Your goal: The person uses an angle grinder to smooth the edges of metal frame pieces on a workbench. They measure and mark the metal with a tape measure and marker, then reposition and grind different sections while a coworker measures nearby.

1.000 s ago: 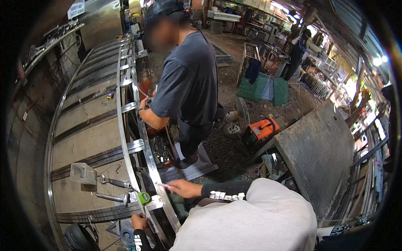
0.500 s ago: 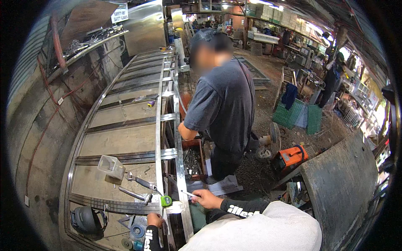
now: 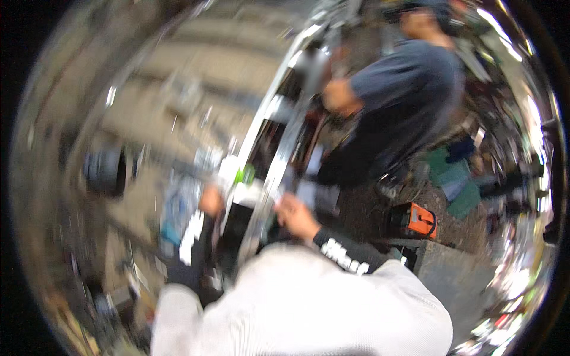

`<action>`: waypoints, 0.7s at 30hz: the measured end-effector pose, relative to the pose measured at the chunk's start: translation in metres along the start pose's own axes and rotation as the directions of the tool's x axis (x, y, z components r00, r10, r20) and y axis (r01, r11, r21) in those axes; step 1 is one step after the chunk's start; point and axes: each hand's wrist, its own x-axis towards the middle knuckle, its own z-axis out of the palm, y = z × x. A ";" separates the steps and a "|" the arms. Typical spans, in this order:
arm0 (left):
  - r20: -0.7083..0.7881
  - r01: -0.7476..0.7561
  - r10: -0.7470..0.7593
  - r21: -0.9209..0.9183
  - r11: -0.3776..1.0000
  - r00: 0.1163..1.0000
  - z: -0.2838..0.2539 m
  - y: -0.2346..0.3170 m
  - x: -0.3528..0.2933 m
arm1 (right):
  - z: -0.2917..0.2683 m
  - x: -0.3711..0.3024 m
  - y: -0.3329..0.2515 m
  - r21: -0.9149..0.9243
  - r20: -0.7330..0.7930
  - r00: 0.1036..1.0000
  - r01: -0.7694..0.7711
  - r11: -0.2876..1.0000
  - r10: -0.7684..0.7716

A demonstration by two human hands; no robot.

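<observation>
The whole view is smeared by motion. My left hand (image 3: 211, 200) is at the left edge of a long shiny metal frame (image 3: 274, 175), its fingers too blurred to make out. Beside it on the frame sits a green tape measure (image 3: 244, 174). Just right of the frame, my right hand (image 3: 298, 217) is closed, fingertips toward the metal, on a slim white pen whose pale end barely shows.
A dark rounded helmet-like object (image 3: 105, 172) lies on the left of the panel surface (image 3: 228, 26). Across the frame stands a co-worker (image 3: 409, 95) in a dark shirt, one arm reaching toward it. An orange machine (image 3: 414, 220) rests on the ground at right.
My view has swung down and left, so the frame now slants and the co-worker appears farther right. Both hands remain near the tape measure.
</observation>
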 end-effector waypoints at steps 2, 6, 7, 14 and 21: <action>0.013 -0.034 0.035 -0.059 0.998 0.999 0.004 -0.005 -0.001 | 0.009 0.004 0.016 -0.088 0.074 0.993 -0.090 0.992 0.096; -0.184 -0.051 0.031 -0.105 0.993 0.982 -0.005 0.012 -0.033 | 0.024 -0.009 0.016 0.385 0.294 0.944 -0.262 0.885 0.152; -0.129 -0.046 0.029 -0.134 0.990 0.991 -0.011 0.020 -0.043 | 0.025 -0.014 0.011 0.379 0.302 0.939 -0.275 0.884 0.163; -0.046 -0.060 0.052 -0.177 0.982 0.998 -0.079 0.081 -0.091 | 0.051 -0.009 -0.008 0.575 0.378 0.926 -0.231 0.785 -0.005; 0.063 -0.073 0.070 0.044 0.996 0.996 -0.056 0.100 -0.074 | 0.065 0.006 0.000 -0.007 0.474 0.878 0.074 0.997 -0.061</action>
